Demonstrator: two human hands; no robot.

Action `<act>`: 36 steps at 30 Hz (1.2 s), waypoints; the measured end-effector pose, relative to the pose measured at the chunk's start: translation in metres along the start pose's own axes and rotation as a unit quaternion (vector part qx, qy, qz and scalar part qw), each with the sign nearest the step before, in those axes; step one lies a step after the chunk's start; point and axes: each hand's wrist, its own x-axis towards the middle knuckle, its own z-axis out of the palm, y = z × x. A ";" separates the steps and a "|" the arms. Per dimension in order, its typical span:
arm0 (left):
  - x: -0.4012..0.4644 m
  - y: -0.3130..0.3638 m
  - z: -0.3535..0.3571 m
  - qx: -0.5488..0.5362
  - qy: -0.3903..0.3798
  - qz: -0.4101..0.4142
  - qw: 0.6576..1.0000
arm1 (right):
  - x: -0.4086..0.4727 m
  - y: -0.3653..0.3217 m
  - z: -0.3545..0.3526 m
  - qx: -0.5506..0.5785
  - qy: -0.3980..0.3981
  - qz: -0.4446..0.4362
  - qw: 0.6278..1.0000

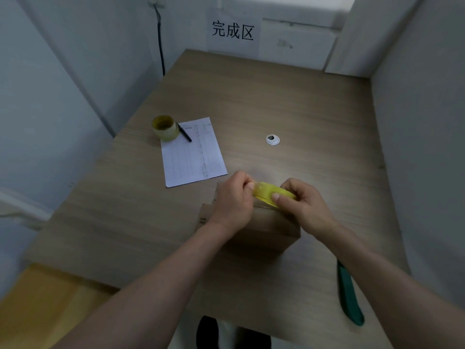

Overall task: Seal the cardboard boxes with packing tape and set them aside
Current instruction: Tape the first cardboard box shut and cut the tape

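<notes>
Overhead, glossy yellow tape ring (273, 193) between both hands' fingers (275, 197).

The wood-grain desk (289, 102) is pale grey-brown with fine lengthwise streaks. The roll of translucent tape (270, 193) held over the plain brown cardboard box (266, 230) is bright yellow. A second roll of tape (165, 127) is a duller yellow-green. The white paper sheet (193, 153) carries a faint grey grid of lines, and a black pen (184, 133) lies across its corner. The round desk grommet (272, 139) is white with a dark centre. The long-handled tool (349, 295) is dark green. The white wall sign (232, 31) bears black characters.
</notes>
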 end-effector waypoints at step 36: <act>0.009 -0.071 -0.075 -0.128 -0.014 -0.308 0.943 | 0.006 0.022 0.058 -0.200 0.201 -0.068 0.957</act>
